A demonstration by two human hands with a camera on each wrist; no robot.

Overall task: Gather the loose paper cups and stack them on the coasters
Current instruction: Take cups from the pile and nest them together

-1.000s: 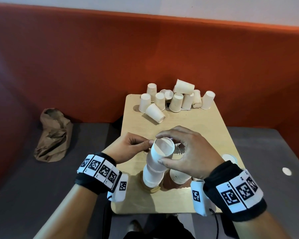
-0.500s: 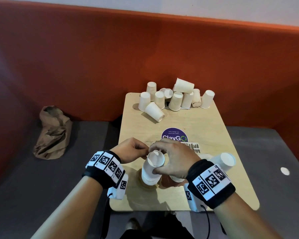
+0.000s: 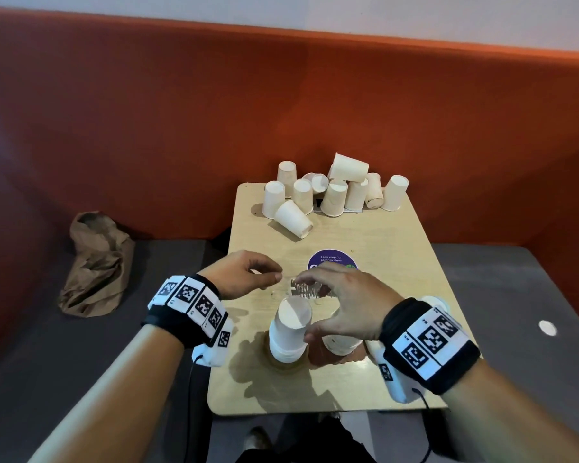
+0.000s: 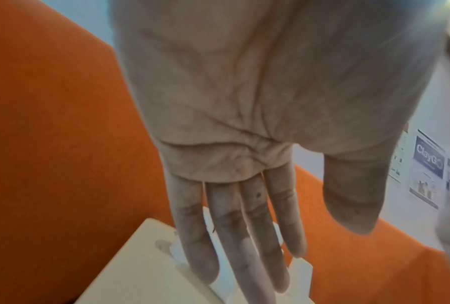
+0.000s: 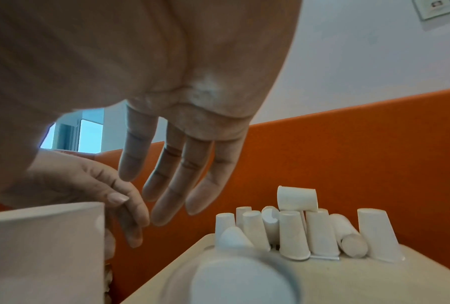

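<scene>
Paper cups (image 3: pixel 335 192) wait in a loose heap at the far end of the wooden table (image 3: pixel 391 248), some upside down, some on their sides, one lying on top of the others. Nearer to me than the heap, a short stack (image 3: pixel 290 332) of upside-down cups stands on a round coaster (image 3: pixel 283 365). Just right of the stack, under my hand, sits another cup (image 3: pixel 340 345). I think it is on a second coaster, but my hand hides most of it.

My left hand (image 3: pixel 244 274) hangs just beyond the stack with nothing in it, fingers loosely bent. My right hand (image 3: pixel 345 302) hovers just right of the stack, fingers spread and loose. Its thumb is close to the stack's side, and it holds nothing.

I judge these cups are very light and thin. They will tip with a small bump and crush if I squeeze hard. I would take each one softly around its side, near the wide rim, where it is stiffest.

The table top is smooth and pale, with a round purple sticker (image 3: pixel 331 260) between the stack and the heap. Behind the heap rises an orange padded seat back (image 3: pixel 281 95). Left of the stack, off the table, a crumpled brown bag (image 3: pixel 94 262) lies on the grey seat (image 3: pixel 47 345).
</scene>
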